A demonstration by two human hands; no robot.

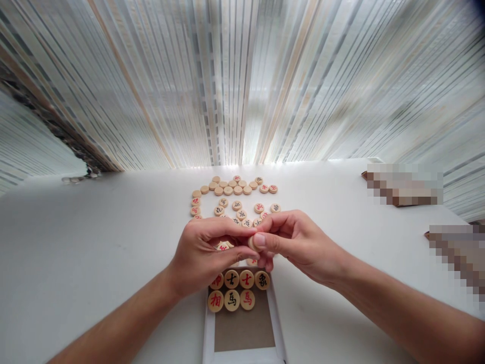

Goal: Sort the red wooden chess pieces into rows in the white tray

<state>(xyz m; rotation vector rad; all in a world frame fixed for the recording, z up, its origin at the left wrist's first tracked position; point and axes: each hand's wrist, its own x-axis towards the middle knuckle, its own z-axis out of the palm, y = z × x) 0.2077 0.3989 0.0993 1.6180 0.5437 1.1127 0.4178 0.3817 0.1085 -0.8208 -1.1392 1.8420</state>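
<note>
In front of me, above the near end of a group of xiangqi pieces, my two hands meet at one round wooden xiangqi piece (252,243). My right hand (297,237) pinches it, thumb on top. The fingertips and thumb of my left hand (206,253) close on its left side. The piece's marked face cannot be seen. Just below is an open white box (244,333) with a grey-brown bottom. Two rows of pieces lie in it face up, among them a black horse piece (232,300) and a red elephant piece (215,301).
Beyond my hands, loose xiangqi pieces (238,190) lie scattered on the white table (125,253), some with red or black characters, others plain side up. Two brown-edged objects (401,197), partly blurred out, are on the right. A striped curtain (242,101) hangs behind the table.
</note>
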